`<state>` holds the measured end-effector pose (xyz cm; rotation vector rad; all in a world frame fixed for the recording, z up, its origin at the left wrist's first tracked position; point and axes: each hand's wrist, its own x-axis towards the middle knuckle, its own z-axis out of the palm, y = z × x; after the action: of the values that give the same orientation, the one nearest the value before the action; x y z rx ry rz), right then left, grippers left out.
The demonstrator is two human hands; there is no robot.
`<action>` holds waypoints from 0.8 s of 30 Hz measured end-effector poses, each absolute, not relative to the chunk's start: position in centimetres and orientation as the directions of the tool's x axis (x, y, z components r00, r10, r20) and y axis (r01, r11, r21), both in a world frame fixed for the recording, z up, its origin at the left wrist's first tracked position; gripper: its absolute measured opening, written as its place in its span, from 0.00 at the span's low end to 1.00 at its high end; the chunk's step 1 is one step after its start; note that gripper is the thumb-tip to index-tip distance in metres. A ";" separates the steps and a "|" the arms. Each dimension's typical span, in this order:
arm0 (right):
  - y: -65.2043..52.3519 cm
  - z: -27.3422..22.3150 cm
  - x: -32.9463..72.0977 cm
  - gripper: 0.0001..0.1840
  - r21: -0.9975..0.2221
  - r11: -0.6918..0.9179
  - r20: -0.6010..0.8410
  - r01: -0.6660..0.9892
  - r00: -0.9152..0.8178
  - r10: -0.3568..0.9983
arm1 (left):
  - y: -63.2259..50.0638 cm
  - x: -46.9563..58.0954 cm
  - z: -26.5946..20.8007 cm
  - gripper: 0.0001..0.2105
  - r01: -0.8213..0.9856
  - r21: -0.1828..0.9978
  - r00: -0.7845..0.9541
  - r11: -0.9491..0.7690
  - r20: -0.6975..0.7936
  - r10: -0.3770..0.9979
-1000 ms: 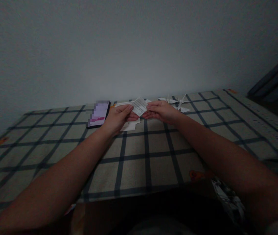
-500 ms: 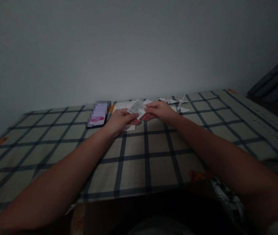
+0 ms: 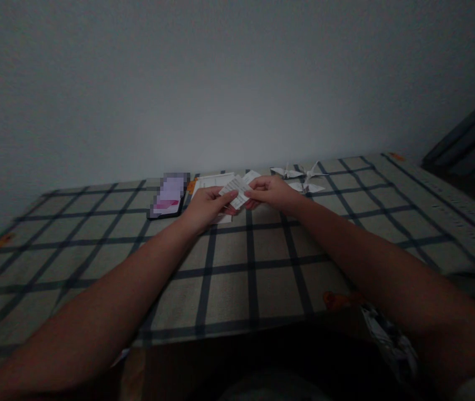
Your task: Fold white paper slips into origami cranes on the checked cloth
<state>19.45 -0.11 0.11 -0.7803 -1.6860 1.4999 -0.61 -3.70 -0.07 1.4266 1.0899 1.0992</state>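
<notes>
A small folded piece of printed paper [image 3: 236,192] is held up between my two hands, one corner pointing toward me. My left hand [image 3: 210,205] grips its left edge, thumb on top and fingers curled underneath. On the opposite edge, my right hand [image 3: 271,194] pinches the paper between thumb and fingers. More white paper sheets [image 3: 212,181] lie on the cloth behind and below my hands, partly hidden by them. Several folded paper cranes [image 3: 308,186] rest just beyond my right hand.
A phone [image 3: 169,195] with a lit, blurred screen lies left of my hands. The checked tablecloth [image 3: 229,267] covers the table, which meets a plain wall [image 3: 237,89] at the back. Dark striped fabric [image 3: 471,139] hangs at the far right.
The paper has dropped slightly and turned between my hands. My right thumb has moved onto its right edge. The phone and cranes stay where they were.
</notes>
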 end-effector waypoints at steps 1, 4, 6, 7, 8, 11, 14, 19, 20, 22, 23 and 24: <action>-0.1 0.1 19.4 0.04 -0.991 0.129 0.131 -0.042 -0.535 0.835 | -3.8 -0.6 0.1 0.18 0.101 0.987 0.179 -0.124 0.104 0.978; -0.1 0.1 19.3 0.08 -0.991 0.109 0.134 -0.079 -0.519 0.844 | -3.9 -0.7 0.2 0.17 0.118 0.986 0.163 -0.122 0.102 0.981; 0.0 0.0 19.2 0.08 -0.989 0.105 0.142 -0.100 -0.522 0.841 | -3.7 -0.8 0.1 0.16 0.082 0.993 0.159 -0.084 0.070 0.985; 0.0 0.0 19.2 0.07 -0.989 0.104 0.145 -0.106 -0.525 0.839 | -3.7 -0.8 0.0 0.16 0.055 0.996 0.164 -0.069 0.059 0.985; 0.1 -0.1 19.2 0.06 -0.989 0.104 0.146 -0.109 -0.524 0.839 | -3.6 -0.8 -0.1 0.15 0.026 0.998 0.171 -0.064 0.059 0.984; 0.3 -0.5 19.1 0.09 -0.988 0.102 0.149 -0.120 -0.504 0.851 | -3.6 -0.8 -0.1 0.15 -0.058 0.995 0.174 -0.082 0.091 0.981; 0.5 -0.6 19.1 0.09 -0.982 0.113 0.174 -0.150 -0.495 0.851 | -3.7 -0.7 0.2 0.15 -0.105 0.991 0.173 -0.078 0.095 0.980; 0.3 -0.1 19.3 0.10 -0.984 0.093 0.158 -0.152 -0.510 0.845 | -3.9 -0.7 0.5 0.17 -0.074 0.994 0.178 -0.078 0.090 0.980; 0.2 -0.1 19.4 0.10 -0.986 0.085 0.148 -0.146 -0.510 0.847 | -3.9 -0.7 0.5 0.18 -0.057 0.995 0.171 -0.088 0.096 0.981; 0.0 0.1 19.4 0.09 -0.989 0.069 0.125 -0.127 -0.513 0.849 | -4.0 -0.7 0.5 0.18 -0.012 0.993 0.158 -0.114 0.114 0.981; 0.0 0.1 19.5 0.08 -0.992 0.063 0.113 -0.113 -0.518 0.848 | -4.0 -0.7 0.5 0.17 0.012 0.992 0.149 -0.126 0.122 0.981; -0.1 0.1 19.5 0.08 -0.993 0.058 0.102 -0.100 -0.524 0.846 | -4.0 -0.7 0.5 0.17 0.034 0.990 0.139 -0.135 0.129 0.982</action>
<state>19.47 -0.07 0.09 -0.7688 -1.5752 1.5711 -0.70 -4.00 0.48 1.3993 1.0727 1.1812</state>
